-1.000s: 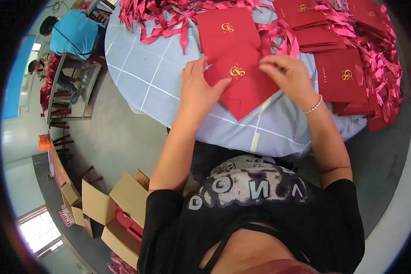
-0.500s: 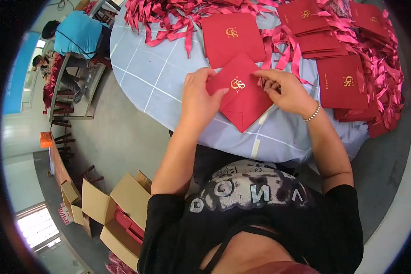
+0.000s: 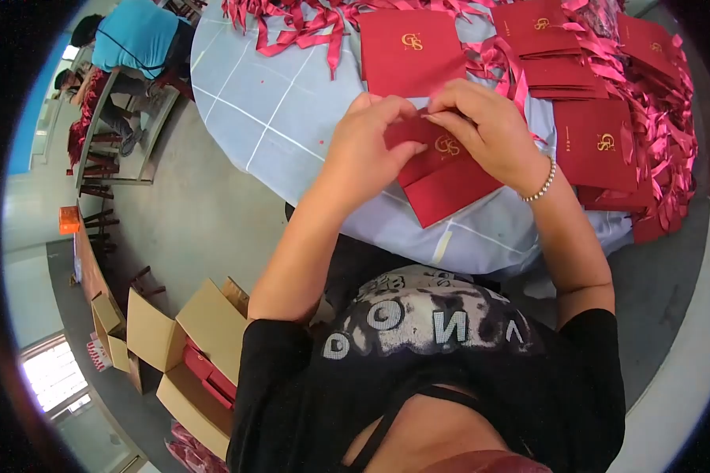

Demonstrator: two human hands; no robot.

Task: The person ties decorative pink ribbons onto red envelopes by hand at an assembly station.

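A red paper envelope [image 3: 454, 195] with a gold emblem lies tilted in front of me on the cloth, its folded flap edge toward my body. My left hand [image 3: 375, 150] is closed around its upper left side, the thumb resting on the front. My right hand [image 3: 485, 130] is curled over its upper part, thumb and forefinger pinched at the top edge close to my left fingertips. What sits in that pinch is too small to make out. Just beyond my hands lies a stack of matching red envelopes [image 3: 410, 63].
Pink ribbons [image 3: 308, 31] spread along the table's far side. More ribboned red envelopes [image 3: 596, 150] are piled on the right. The checked tablecloth [image 3: 252, 102] covers the round table. An open cardboard box [image 3: 193, 311] with red items stands lower left. A person in blue [image 3: 138, 39] bends over a bench.
The envelope has turned from a diamond position and shifted slightly right. My right hand has moved left and up to its top edge, and both hands' fingertips have come together.
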